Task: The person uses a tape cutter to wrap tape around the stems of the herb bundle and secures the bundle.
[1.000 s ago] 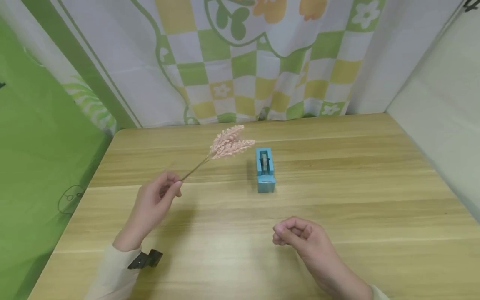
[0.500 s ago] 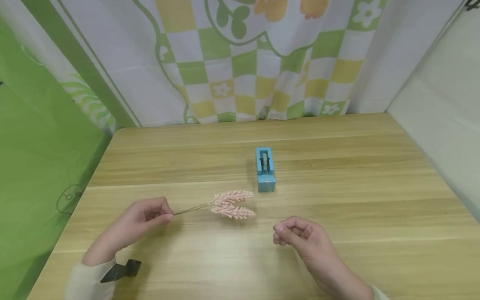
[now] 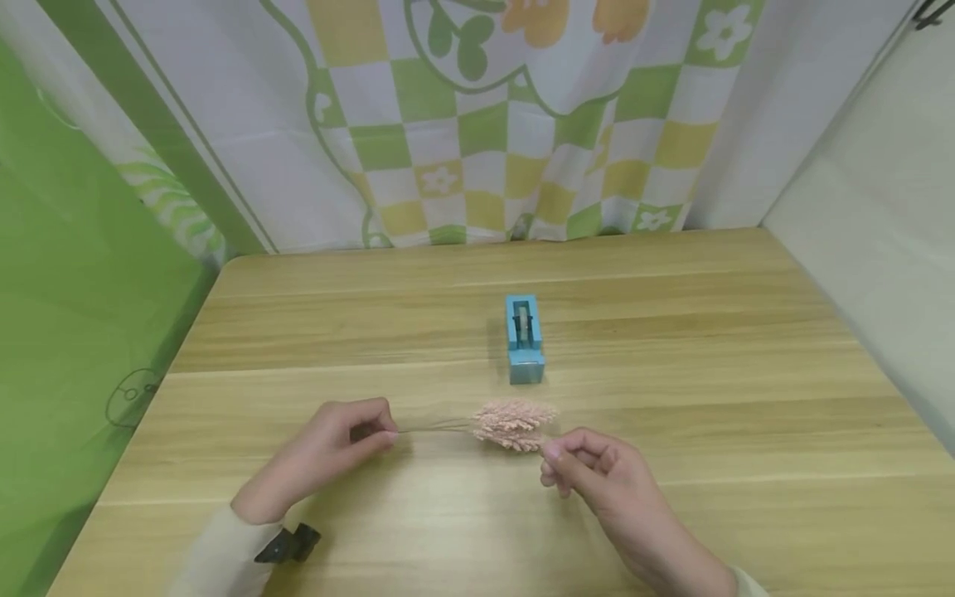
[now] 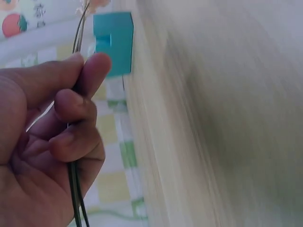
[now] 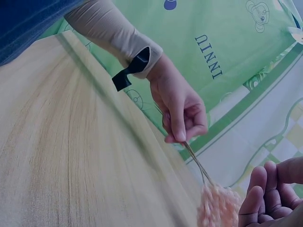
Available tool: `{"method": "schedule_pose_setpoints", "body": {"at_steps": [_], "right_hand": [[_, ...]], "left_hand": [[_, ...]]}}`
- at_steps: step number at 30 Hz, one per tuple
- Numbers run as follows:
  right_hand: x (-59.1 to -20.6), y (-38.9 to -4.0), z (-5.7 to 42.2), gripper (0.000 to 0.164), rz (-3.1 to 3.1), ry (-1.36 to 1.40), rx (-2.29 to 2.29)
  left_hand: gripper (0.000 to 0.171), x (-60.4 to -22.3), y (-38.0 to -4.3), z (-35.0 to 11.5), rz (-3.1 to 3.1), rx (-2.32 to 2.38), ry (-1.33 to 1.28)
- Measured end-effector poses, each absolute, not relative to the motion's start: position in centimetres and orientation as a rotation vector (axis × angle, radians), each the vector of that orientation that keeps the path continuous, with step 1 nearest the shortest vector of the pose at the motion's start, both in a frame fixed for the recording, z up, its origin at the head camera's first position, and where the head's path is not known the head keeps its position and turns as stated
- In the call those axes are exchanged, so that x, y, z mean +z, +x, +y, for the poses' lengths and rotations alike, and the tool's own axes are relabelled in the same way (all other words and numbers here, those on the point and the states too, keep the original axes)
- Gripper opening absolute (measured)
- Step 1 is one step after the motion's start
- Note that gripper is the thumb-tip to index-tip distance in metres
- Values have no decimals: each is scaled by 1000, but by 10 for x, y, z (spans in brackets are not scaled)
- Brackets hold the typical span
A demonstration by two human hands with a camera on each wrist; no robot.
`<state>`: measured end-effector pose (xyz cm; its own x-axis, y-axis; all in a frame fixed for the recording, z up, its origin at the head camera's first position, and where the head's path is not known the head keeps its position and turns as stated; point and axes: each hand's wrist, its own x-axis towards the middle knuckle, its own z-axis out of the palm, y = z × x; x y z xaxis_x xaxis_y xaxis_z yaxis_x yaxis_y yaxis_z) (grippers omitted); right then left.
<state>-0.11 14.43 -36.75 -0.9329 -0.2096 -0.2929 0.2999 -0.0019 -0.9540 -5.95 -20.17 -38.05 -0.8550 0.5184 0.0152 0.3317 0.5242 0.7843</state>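
Note:
My left hand (image 3: 324,448) pinches the thin stems (image 4: 75,189) of a pink flower sprig (image 3: 511,427) between thumb and fingers. The stems run on down past the curled fingers in the left wrist view. The sprig lies level above the table, its fluffy heads (image 5: 217,208) pointing right. Their tips come right up to the thumb and fingertips of my right hand (image 3: 615,485), whose fingers are bent; I cannot tell if they grip the heads. Just beyond the sprig stands a blue tape dispenser (image 3: 525,340) with a roll of tape in it.
A wood-grain table (image 3: 709,356) spreads under both hands. Along its back edge hangs a checked curtain (image 3: 485,133), with a green cloth (image 3: 67,249) on the left and a pale wall (image 3: 888,224) on the right. A black strap (image 3: 289,543) is on the left wrist.
The left hand has come down and nearer, then moved right, bringing the sprig level and its heads up to the right fingertips. The right hand has stayed nearly in place.

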Motion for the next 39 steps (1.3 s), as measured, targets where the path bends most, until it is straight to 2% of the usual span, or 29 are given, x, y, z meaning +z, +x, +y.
{"method": "schedule_pose_setpoints", "body": {"at_steps": [5, 22, 39], "right_hand": [[-368, 0, 142, 15, 1922, 88, -1996], [-374, 1, 139, 20, 1881, 51, -1999], [-377, 1, 137, 16, 1851, 90, -2010]], "left_hand": [[13, -387, -62, -178, 2567, 1259, 765], [5, -381, -64, -102, 2562, 1354, 798], [5, -370, -54, -67, 2577, 1423, 968]]}}
